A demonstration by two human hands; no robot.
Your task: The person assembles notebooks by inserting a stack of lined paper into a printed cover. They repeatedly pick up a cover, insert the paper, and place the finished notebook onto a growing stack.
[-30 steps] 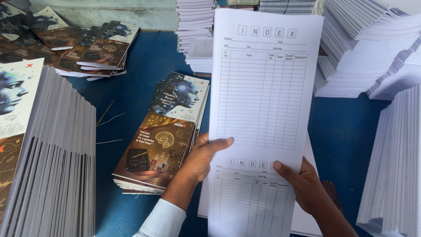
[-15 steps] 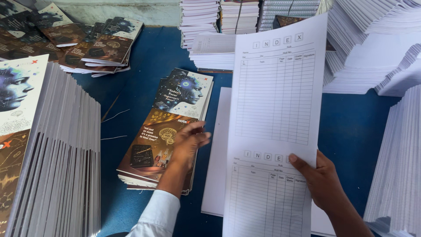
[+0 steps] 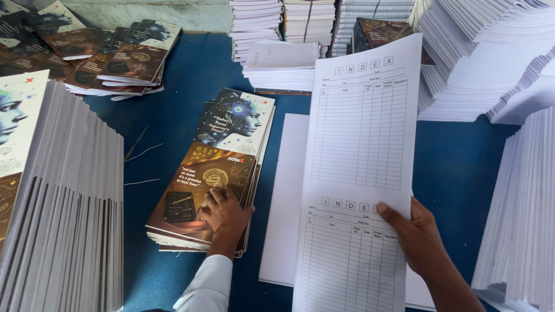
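Observation:
My right hand (image 3: 421,234) pinches the lower right edge of a tall white printed index sheet (image 3: 358,150) and holds it up, tilted, over a stack of blank white sheets (image 3: 283,208) on the blue table. My left hand (image 3: 224,212) rests with bent fingers on the near end of a small pile of dark illustrated notebook covers (image 3: 217,162), at its lower right corner. A white sleeve covers my left forearm.
A tall stack of covers and paper (image 3: 52,202) stands at the left edge. More covers (image 3: 110,58) lie fanned at the back left. White paper stacks (image 3: 491,63) fill the back and right side (image 3: 520,214). The blue table (image 3: 462,156) shows between them.
My left hand has let go of the index sheet and moved left onto the pile of covers. My right hand now holds the sheet alone, shifted slightly right.

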